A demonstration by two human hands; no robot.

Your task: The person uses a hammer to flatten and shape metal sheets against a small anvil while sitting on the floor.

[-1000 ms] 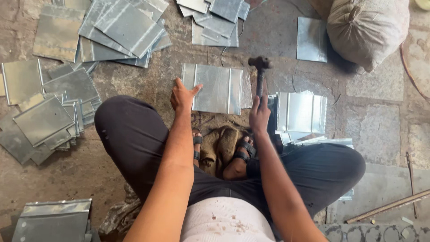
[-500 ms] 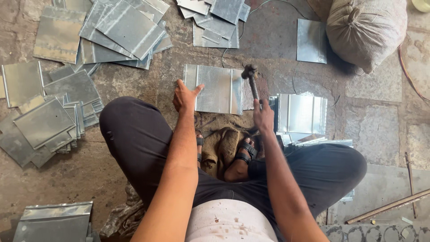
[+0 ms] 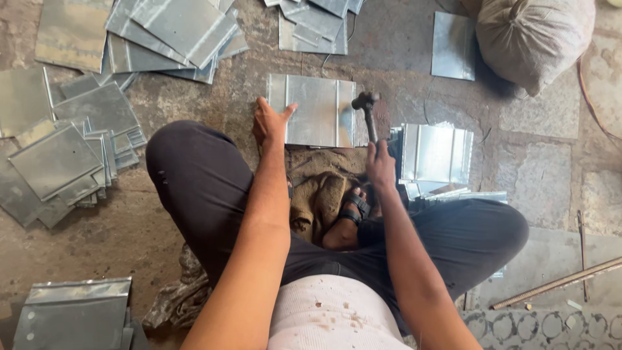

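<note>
Both hands were at work over one piece of metal. The left hand (image 3: 271,123) lay flat and spread on the near left corner of the folded sheet (image 3: 312,110), fingers splayed, pinning it to the stone floor (image 3: 538,188) so it would not skid or bounce under a blow. The right hand (image 3: 380,165) was clamped round the wooden handle of a hammer (image 3: 367,110), whose dark head hung just over the sheet's right raised fold, well clear of the holding hand, so the two hands stood apart at opposite edges of the sheet.

That sheet sat straight ahead of the crossed legs, within easy arm's reach, beyond a brown rag (image 3: 321,194) bunched by the sandalled foot (image 3: 350,220). To the right, close by the hammer hand, stood a stack of folded pieces (image 3: 435,155), handy to that side. Loose flat sheets (image 3: 65,155) spread out on the left and more (image 3: 175,32) at the top, with a stuffed sack (image 3: 534,39) in the far right corner.
</note>
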